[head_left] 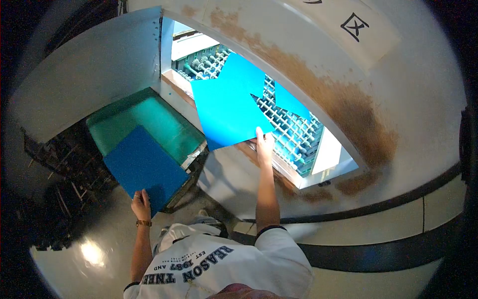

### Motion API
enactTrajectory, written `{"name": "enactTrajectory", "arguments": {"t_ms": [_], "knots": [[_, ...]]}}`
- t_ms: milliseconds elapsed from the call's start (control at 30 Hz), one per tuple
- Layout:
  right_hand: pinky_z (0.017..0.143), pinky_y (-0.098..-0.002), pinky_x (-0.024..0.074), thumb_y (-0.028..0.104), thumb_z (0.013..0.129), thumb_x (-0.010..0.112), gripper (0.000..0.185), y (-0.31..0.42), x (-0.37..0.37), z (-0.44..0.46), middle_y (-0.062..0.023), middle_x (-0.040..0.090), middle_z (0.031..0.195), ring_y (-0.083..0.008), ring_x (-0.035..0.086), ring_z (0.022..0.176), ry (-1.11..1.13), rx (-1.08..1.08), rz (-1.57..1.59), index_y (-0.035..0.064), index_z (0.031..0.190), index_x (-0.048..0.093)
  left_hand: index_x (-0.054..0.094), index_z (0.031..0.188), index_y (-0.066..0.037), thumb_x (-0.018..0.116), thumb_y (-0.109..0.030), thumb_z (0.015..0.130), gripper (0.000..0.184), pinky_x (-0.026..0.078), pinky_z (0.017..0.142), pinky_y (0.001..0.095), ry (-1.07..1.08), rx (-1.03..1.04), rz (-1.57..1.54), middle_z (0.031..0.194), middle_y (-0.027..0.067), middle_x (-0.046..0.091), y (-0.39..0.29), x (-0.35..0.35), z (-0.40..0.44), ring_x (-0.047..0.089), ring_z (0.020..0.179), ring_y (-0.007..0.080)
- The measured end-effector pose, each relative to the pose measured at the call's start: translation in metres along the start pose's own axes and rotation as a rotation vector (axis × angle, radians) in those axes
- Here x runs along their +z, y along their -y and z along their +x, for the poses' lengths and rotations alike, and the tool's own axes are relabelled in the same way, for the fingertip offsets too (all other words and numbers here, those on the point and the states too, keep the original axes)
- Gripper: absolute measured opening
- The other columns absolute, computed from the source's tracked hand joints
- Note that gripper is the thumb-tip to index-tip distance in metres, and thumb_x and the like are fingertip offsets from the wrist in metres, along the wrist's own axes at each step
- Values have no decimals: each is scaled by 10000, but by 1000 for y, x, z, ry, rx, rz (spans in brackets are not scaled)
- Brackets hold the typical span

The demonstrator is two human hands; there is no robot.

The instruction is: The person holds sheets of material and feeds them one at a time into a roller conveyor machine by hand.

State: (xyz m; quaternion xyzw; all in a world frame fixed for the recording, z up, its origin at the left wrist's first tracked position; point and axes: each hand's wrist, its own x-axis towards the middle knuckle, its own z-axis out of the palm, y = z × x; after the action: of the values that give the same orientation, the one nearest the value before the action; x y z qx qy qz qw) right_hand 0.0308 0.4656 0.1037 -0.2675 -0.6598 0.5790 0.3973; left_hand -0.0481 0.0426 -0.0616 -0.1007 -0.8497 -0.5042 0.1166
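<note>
My left hand (141, 203), with a band at the wrist, pinches the near corner of a dark blue flat panel (145, 167). That panel is tilted over the green-lined tray (167, 124), covering part of it. My right hand (265, 146) grips the near edge of a bright blue panel (230, 112), thumb on top and fingers mostly hidden beneath. This panel reaches across the sill of the lit wall opening, its far part above the roller conveyor (286, 124). Other bright blue panels (286, 97) lie on the rollers, partly overlapped by the held one.
A pale machine wall (423, 99) with brown worn patches frames the opening. An open pale flap (89, 70) stands at its left. Dark racks (64, 184) are at the left, over a glossy floor (94, 251). A dark band runs along the machine's base.
</note>
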Motion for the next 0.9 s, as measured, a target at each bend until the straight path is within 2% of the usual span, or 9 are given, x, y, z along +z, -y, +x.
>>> {"name": "enactTrajectory", "arguments": {"t_ms": [233, 300, 433, 500, 633, 700, 733, 800, 900], "knots": [[566, -271, 502, 199, 847, 557, 263, -3, -1, 2, -86, 582, 723, -140, 581, 628, -13, -26, -35, -51, 771, 526, 505, 666, -47, 488, -211, 888, 277, 371, 406, 262, -17, 16, -28, 526, 56, 515, -27, -7, 4, 473, 427, 117], [571, -269, 505, 205, 847, 558, 247, 1, 0, 1, -67, 579, 748, -134, 572, 636, -17, 65, 30, -40, 824, 539, 508, 678, -42, 487, -218, 890, 276, 376, 411, 256, 4, 13, 1, 536, 56, 526, -26, -8, 5, 478, 428, 120], [580, -270, 509, 212, 847, 559, 245, 7, 2, -2, -55, 572, 777, -132, 567, 641, -3, 82, 87, -31, 872, 544, 512, 689, -42, 489, -222, 889, 270, 380, 412, 255, 14, -26, -7, 537, 54, 527, -28, -9, 5, 482, 429, 120], [593, -289, 517, 233, 838, 578, 306, 10, 3, -1, -121, 591, 792, -201, 612, 668, -17, 51, 76, -63, 805, 505, 519, 695, -42, 493, -222, 887, 265, 382, 413, 256, 26, -40, -19, 539, 51, 530, -24, -9, 5, 486, 429, 119], [588, -288, 516, 233, 835, 582, 305, 6, 2, 0, -116, 587, 786, -195, 609, 666, -12, 43, 86, -61, 804, 509, 520, 695, -41, 497, -221, 885, 263, 385, 413, 253, 13, -16, -18, 539, 49, 531, -23, -8, 4, 492, 431, 115], [592, -275, 515, 211, 850, 554, 260, 11, 2, -2, -70, 574, 842, -140, 575, 714, 16, 86, 44, -28, 950, 537, 521, 692, -41, 500, -215, 884, 261, 388, 413, 249, 22, -37, -27, 540, 47, 534, -23, -8, 4, 497, 434, 109], [592, -275, 515, 211, 850, 554, 260, 13, 3, -3, -70, 574, 842, -140, 575, 714, 18, 86, 45, -28, 950, 537, 521, 692, -41, 500, -215, 884, 261, 388, 413, 249, 21, -38, -27, 540, 47, 534, -19, -7, 3, 497, 434, 109], [579, -276, 512, 218, 835, 578, 286, 17, 6, -5, -110, 576, 793, -182, 598, 650, -2, 25, 88, -61, 820, 517, 519, 689, -42, 497, -216, 885, 263, 387, 412, 249, 48, -81, -27, 537, 48, 533, -13, -6, 3, 500, 436, 109], [575, -273, 510, 220, 835, 579, 289, 11, 4, -2, -109, 576, 794, -180, 595, 645, -7, 26, 80, -61, 822, 513, 515, 684, -43, 495, -215, 885, 265, 384, 410, 256, 34, -62, -43, 530, 49, 529, -16, -6, 2, 498, 433, 116]]}}
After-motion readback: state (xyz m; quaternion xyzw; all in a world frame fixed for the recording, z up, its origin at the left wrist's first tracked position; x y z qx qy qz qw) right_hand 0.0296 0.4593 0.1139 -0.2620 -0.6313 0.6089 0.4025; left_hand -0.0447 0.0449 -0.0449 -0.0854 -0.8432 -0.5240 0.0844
